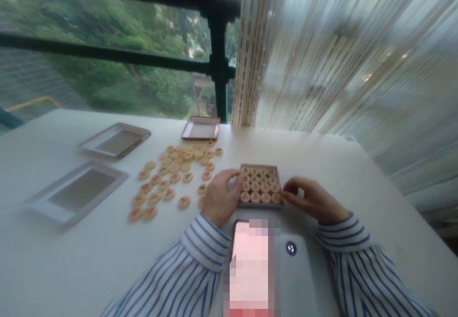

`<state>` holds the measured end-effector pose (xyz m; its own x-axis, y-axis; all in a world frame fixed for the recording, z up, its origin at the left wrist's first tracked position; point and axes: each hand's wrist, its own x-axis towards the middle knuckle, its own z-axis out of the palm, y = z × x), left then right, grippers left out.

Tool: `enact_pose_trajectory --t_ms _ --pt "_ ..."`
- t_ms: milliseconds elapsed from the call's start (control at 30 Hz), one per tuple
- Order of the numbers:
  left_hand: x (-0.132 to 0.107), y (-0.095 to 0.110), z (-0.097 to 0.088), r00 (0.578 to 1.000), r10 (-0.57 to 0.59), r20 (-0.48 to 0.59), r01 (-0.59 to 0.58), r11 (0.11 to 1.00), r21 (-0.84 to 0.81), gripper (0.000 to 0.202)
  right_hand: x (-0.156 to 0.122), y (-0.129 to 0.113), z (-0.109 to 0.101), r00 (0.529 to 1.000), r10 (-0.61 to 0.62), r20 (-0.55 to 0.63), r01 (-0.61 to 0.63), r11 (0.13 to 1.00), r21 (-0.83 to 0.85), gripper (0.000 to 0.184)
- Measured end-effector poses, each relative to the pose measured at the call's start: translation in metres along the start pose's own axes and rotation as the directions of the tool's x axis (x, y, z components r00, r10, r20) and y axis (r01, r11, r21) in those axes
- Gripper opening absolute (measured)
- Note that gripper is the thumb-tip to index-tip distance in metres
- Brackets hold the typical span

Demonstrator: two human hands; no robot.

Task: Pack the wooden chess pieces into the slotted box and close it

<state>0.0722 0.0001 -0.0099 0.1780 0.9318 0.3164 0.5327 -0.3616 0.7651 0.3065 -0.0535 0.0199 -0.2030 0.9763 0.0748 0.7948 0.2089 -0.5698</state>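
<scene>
A small brown box (261, 203) packed with round wooden Chinese chess pieces sits on the white table (89, 255). My left hand (221, 195) grips the box's left side with curled fingers. On the right side, my right hand (311, 198) has its fingers curled against the box's edge. Several loose chess pieces (171, 178), marked red or black, lie scattered to the left of the box. Both sleeves are blue-striped white.
A brown box lid (201, 128) lies at the table's far edge. Two flat grey-white trays (115, 140) (73, 192) rest on the left. A phone (250, 269) stands on a grey mount just below the box. Window and curtains lie beyond.
</scene>
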Motion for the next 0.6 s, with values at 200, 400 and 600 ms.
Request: enact_pose_trajectory --t_ms 200,400,600 --pt "0.0 -0.003 0.002 0.999 -0.018 0.032 0.018 1.0 -0.024 0.026 0.004 0.006 0.008 0.976 0.185 -0.117 -0.184 0.983 0.02 0.027" --pt "-0.002 -0.006 0.005 0.998 -0.041 0.051 0.044 0.998 -0.048 0.026 0.005 0.005 0.014 0.97 0.235 -0.065 -0.232 0.972 0.048 0.041" --pt "-0.001 -0.008 0.006 0.996 -0.048 0.081 0.05 0.998 -0.026 0.027 0.005 0.001 0.014 0.974 0.225 -0.027 -0.223 0.973 0.064 0.041"
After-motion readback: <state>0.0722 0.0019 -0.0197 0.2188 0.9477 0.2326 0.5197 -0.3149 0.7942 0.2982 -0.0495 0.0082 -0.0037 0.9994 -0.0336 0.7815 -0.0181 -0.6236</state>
